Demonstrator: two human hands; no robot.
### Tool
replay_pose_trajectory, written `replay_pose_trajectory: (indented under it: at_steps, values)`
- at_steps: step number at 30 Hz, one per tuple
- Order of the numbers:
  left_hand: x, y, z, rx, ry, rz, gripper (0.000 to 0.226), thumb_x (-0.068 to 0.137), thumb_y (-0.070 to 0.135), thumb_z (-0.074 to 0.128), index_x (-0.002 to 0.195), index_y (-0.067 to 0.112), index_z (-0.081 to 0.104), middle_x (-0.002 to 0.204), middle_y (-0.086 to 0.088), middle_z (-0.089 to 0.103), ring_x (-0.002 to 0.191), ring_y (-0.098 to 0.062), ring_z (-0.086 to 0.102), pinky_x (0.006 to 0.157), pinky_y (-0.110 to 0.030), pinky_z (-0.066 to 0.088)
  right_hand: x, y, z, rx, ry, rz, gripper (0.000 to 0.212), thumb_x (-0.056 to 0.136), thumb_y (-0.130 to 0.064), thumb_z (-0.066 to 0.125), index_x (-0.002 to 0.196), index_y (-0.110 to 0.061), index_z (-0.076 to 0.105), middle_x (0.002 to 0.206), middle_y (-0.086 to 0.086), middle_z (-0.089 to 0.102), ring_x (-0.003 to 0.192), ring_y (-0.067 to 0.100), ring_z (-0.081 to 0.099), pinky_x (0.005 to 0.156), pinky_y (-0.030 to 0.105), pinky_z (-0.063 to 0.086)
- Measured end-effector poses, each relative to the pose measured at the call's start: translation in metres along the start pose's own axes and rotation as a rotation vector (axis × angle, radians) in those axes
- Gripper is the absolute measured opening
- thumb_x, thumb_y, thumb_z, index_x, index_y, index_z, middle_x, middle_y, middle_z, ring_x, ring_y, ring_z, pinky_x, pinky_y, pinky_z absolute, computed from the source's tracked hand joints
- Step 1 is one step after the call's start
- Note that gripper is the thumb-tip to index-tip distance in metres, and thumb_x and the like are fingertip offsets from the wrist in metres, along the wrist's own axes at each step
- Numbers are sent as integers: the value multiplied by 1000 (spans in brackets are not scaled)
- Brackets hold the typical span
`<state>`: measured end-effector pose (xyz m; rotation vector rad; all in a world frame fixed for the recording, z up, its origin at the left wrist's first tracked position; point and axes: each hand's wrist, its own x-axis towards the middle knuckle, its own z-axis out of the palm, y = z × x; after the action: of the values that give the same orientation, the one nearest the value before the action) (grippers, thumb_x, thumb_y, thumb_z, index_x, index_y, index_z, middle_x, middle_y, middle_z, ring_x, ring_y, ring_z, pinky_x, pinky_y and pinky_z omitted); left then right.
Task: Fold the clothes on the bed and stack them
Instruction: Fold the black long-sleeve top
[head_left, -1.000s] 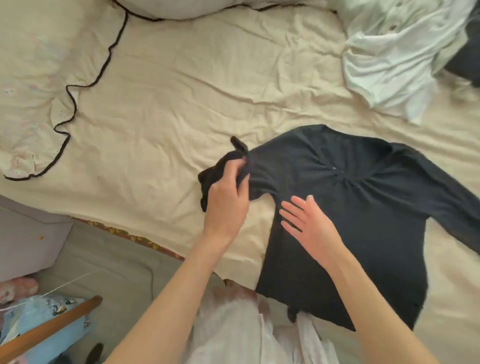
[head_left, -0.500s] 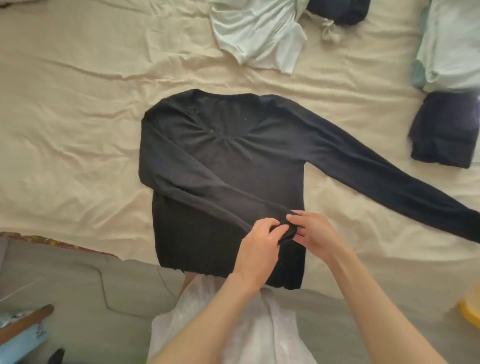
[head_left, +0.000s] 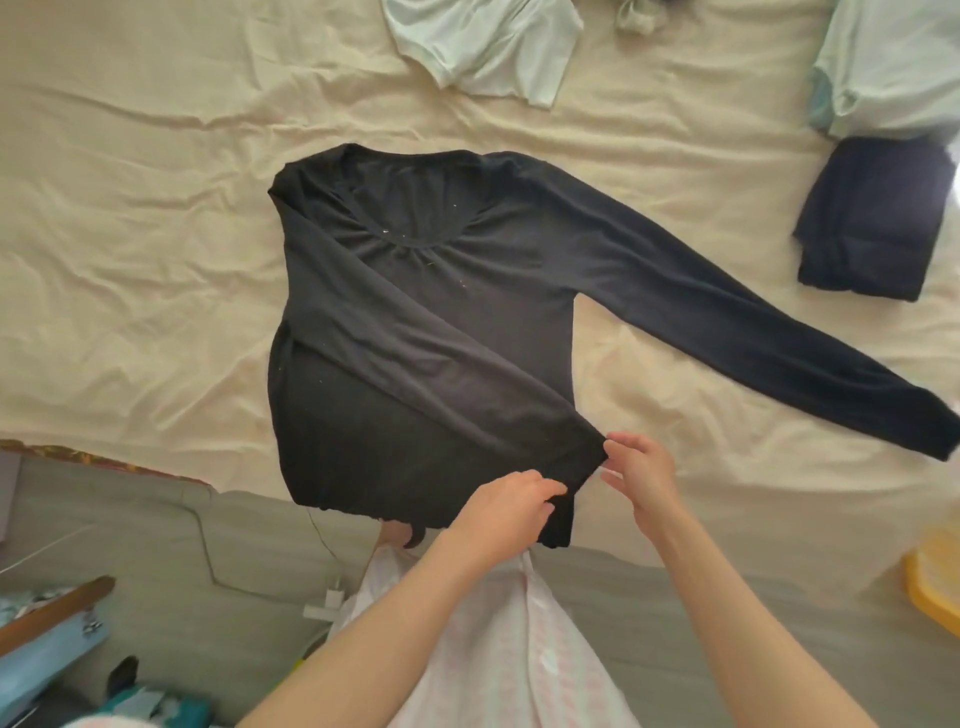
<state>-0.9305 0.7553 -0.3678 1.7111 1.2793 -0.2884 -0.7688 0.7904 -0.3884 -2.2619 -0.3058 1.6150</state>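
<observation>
A black long-sleeved top (head_left: 415, 405) lies face up on the cream bed sheet (head_left: 130, 260). Its left sleeve is folded diagonally across the body, so the cuff (head_left: 576, 457) ends at the lower right hem. The other sleeve (head_left: 753, 332) stretches out flat to the right. My left hand (head_left: 514, 499) pinches the lower edge of the folded cuff. At the cuff's outer tip, my right hand (head_left: 641, 475) has its fingers curled in against the fabric.
A crumpled pale green garment (head_left: 483, 47) lies at the top. On the right sit a folded pale green piece (head_left: 893, 67) and a folded dark navy piece (head_left: 878, 218). Below the bed's near edge are grey floor, a charger with cable (head_left: 327, 603) and a yellow object (head_left: 935, 587).
My left hand carried the left sleeve across the top's body to the lower right hem, where my right hand joined it. My view shifted right along the bed.
</observation>
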Motion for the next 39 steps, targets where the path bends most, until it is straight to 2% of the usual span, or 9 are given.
replay_pose_trajectory:
  at_steps: [3,8,11,15,19,25,31,35,39]
  values:
    - [-6,-21,-5,-58,42,-47,35,99,21,39,133,22,50,128,0,52,119,-18,48,98,-36,40,7,-3,12,-271,135,-85,34,95,-14,51,128,-7,50,123,12,56,112,27,53,92,35,43]
    - [-25,-95,-38,-170,394,-256,31,96,13,46,124,16,57,125,-2,54,116,-18,49,99,-31,39,-5,-24,58,-693,253,-426,33,96,-26,49,127,-16,52,132,6,51,124,24,44,103,41,37]
    - [-38,-145,-66,-205,586,-442,33,93,6,47,125,10,55,126,-8,53,117,-23,49,98,-32,38,-12,-38,93,-681,138,-520,36,97,-26,49,132,-18,49,137,2,49,127,20,44,106,37,36]
    - [-40,-201,-101,-199,677,-579,40,94,7,48,134,7,44,133,-14,45,122,-29,44,99,-37,38,-11,-77,153,-646,-62,-609,37,98,-23,45,133,-15,49,134,2,53,122,19,50,98,26,36]
    - [-21,-235,-118,-220,682,-558,47,94,19,52,137,9,37,132,-13,45,116,-28,50,95,-39,45,3,-128,236,-717,-227,-710,37,96,-28,47,131,-15,50,126,1,57,112,17,53,87,22,34]
    - [4,-282,-126,-76,792,-467,39,89,17,61,126,12,51,111,-10,55,100,-26,52,85,-40,49,22,-177,352,-801,-280,-908,45,94,-36,53,132,-13,49,127,4,55,112,18,53,88,26,38]
    - [-4,-311,-124,-277,836,-289,11,91,10,54,99,11,62,87,0,58,75,-15,54,67,-31,49,30,-196,407,-936,-207,-944,43,88,-45,60,116,-13,54,107,-1,53,92,14,49,75,27,38]
    - [-9,-315,-119,-656,844,-478,12,92,17,54,86,26,50,79,15,56,74,0,55,62,-8,43,29,-203,428,-967,-181,-896,25,90,-35,58,98,-12,62,94,-1,59,85,16,54,71,30,43]
    - [-7,-326,-123,-947,814,-645,16,91,14,56,81,26,49,84,3,62,77,-10,62,66,-21,52,31,-219,436,-661,-206,-674,16,89,-17,49,74,-15,51,66,-4,47,62,10,42,58,26,35]
